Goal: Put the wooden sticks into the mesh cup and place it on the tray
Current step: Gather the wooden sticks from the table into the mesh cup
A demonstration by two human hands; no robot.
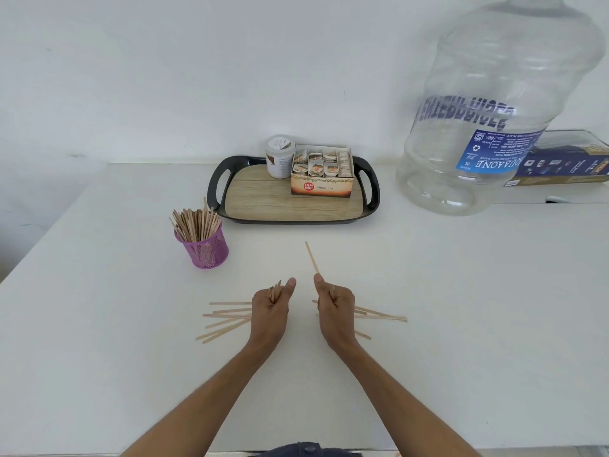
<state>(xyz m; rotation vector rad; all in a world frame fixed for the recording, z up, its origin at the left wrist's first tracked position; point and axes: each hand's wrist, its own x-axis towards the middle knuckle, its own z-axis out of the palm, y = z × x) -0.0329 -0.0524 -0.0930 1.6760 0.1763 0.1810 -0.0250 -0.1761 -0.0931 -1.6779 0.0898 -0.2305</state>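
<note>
A purple mesh cup [207, 251] stands on the white table, left of centre, packed with upright wooden sticks [195, 222]. Behind it lies a black tray [371, 206] with a wood-pattern floor. My left hand [270, 305] grips a small bundle of sticks whose ends poke out by the thumb. Several loose sticks [224, 319] fan out on the table to its left. My right hand [334, 300] pinches one stick [311, 257] that points up and away, with more sticks [382, 315] lying under and right of it.
On the tray stand a white jar [279, 156] and an open box of ginger tea sachets [323, 176]. A big clear water bottle [494, 103] stands at the back right, beside a dark flat box [566, 166]. The wall runs behind the table.
</note>
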